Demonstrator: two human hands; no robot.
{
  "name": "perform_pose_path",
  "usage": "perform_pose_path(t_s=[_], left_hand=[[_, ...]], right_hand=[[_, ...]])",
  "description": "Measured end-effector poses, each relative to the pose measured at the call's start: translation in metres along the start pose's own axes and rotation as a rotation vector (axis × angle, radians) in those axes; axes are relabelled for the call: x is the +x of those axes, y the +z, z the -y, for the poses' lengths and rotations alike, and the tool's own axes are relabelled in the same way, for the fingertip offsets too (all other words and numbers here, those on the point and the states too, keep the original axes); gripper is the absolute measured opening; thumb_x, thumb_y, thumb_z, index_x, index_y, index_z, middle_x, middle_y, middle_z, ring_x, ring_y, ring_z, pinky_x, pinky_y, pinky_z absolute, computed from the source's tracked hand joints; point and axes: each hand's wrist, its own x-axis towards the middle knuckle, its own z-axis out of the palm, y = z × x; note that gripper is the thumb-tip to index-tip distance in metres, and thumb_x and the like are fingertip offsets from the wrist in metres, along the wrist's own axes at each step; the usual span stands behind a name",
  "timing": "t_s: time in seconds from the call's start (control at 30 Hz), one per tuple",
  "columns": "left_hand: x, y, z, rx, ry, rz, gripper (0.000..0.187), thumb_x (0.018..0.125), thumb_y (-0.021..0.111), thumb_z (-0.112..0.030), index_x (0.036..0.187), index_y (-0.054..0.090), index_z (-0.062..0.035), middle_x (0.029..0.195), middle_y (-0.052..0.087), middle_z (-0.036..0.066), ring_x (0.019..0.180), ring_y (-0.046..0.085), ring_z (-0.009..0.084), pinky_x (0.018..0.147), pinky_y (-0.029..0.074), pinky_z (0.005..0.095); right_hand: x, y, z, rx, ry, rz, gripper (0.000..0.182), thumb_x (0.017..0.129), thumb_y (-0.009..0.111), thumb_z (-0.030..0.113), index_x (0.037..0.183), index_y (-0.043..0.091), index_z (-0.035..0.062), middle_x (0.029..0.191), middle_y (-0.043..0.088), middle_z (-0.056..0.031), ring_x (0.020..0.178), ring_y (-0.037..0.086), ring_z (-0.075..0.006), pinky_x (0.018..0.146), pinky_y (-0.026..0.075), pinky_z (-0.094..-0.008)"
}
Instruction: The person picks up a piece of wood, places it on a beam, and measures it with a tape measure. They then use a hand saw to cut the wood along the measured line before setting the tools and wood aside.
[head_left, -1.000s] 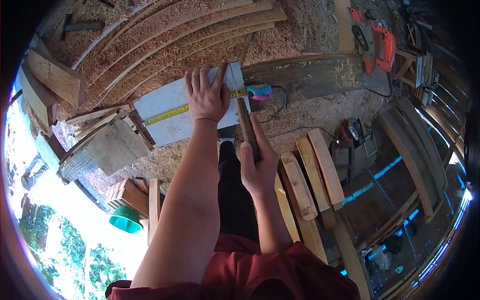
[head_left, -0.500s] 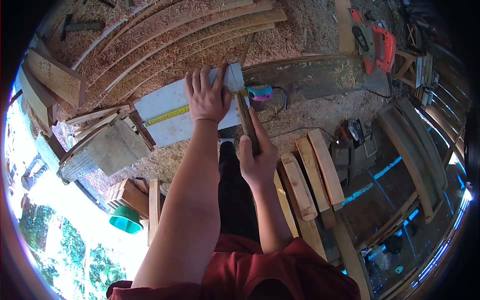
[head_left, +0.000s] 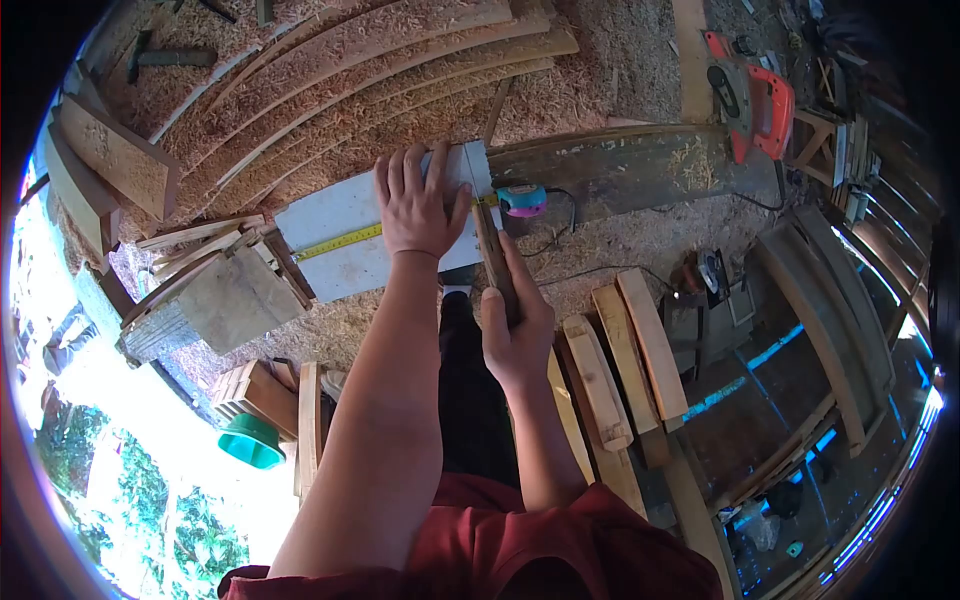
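Note:
My left hand [head_left: 418, 212] lies palm down on a pale, flat board [head_left: 345, 278], fingers stretched forward and thumb out to the side. A yellow tape measure blade [head_left: 340, 241] runs lengthwise over the board and passes under this hand. Its turquoise and pink case [head_left: 521, 201] sits just past the board's right end. My right hand [head_left: 520, 335] is closed around a long wooden-handled tool [head_left: 495, 262], which points away from me along the board's right end. Beyond its tip a thin dark line crosses the board; the tool's exact kind cannot be made out.
Curved planks [head_left: 400, 65] lie among wood shavings at the back. A dark board [head_left: 620, 165] extends right, toward a red power tool [head_left: 765, 110]. Several wooden blocks [head_left: 650, 345] stand right of my legs. A hammer [head_left: 170, 56] and green bowl [head_left: 252, 440] are at left.
The board, tape and both hands appear slightly lower in view, along with the surroundings. My left hand stays flat on the board; my right keeps its hold on the wooden-handled tool.

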Motion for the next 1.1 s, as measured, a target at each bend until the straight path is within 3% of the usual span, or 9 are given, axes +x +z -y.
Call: perform_pose_path(t_s=[0.37,0.43,0.57,0.77,0.9,1.1], left_hand=[[0.000,0.004,0.001,-0.015,-0.034,0.025,0.070,0.093,0.065,-0.034,0.159,0.051,-0.0148,0.149,0.054,0.015,0.146,0.048,0.0388,0.132,0.026,0.0627],[-0.001,0.005,0.002,-0.030,-0.034,0.013,0.070,0.092,0.065,-0.033,0.158,0.052,-0.0148,0.149,0.055,0.016,0.145,0.048,0.0388,0.132,0.026,0.0631],[0.001,0.005,0.001,-0.051,-0.045,0.002,0.069,0.091,0.064,-0.032,0.156,0.053,-0.0146,0.147,0.056,0.016,0.144,0.049,0.0392,0.132,0.027,0.0642],[0.004,0.001,0.001,-0.082,-0.072,0.058,0.068,0.090,0.064,-0.031,0.155,0.055,-0.0131,0.147,0.056,0.016,0.143,0.049,0.0405,0.131,0.027,0.0653],[0.003,0.001,0.002,-0.080,-0.075,0.097,0.073,0.089,0.066,-0.034,0.158,0.054,-0.0134,0.148,0.055,0.017,0.146,0.048,0.0406,0.131,0.027,0.0662],[0.003,0.000,0.004,-0.096,-0.101,0.148,0.082,0.093,0.062,-0.037,0.165,0.045,-0.0005,0.154,0.053,0.018,0.150,0.046,0.0403,0.132,0.025,0.0648]], right_hand=[[0.004,-0.007,-0.003,0.092,0.105,0.128,0.071,0.100,0.057,0.010,0.170,0.045,0.0079,0.086,0.070,-0.0103,0.070,0.065,-0.0117,0.070,0.054,-0.0292],[0.003,-0.008,-0.003,0.210,0.239,0.141,0.072,0.100,0.055,0.009,0.170,0.044,0.0062,0.095,0.073,-0.0107,0.076,0.065,-0.0107,0.073,0.054,-0.0291],[0.009,-0.006,-0.003,0.109,0.222,0.137,0.073,0.098,0.053,0.006,0.170,0.044,0.0047,0.101,0.072,-0.0092,0.077,0.062,-0.0094,0.073,0.053,-0.0281],[0.026,-0.004,0.013,0.172,0.284,0.084,0.072,0.095,0.052,0.001,0.167,0.049,0.0039,0.098,0.067,-0.0034,0.071,0.053,-0.0063,0.066,0.047,-0.0250],[0.041,0.004,0.009,0.146,0.188,0.058,0.072,0.095,0.051,0.001,0.166,0.051,0.0035,0.096,0.067,-0.0015,0.068,0.050,-0.0041,0.063,0.044,-0.0238],[0.061,0.015,0.020,0.063,0.128,0.031,0.070,0.095,0.052,0.002,0.165,0.052,0.0016,0.097,0.070,-0.0021,0.066,0.050,-0.0042,0.061,0.044,-0.0236]])
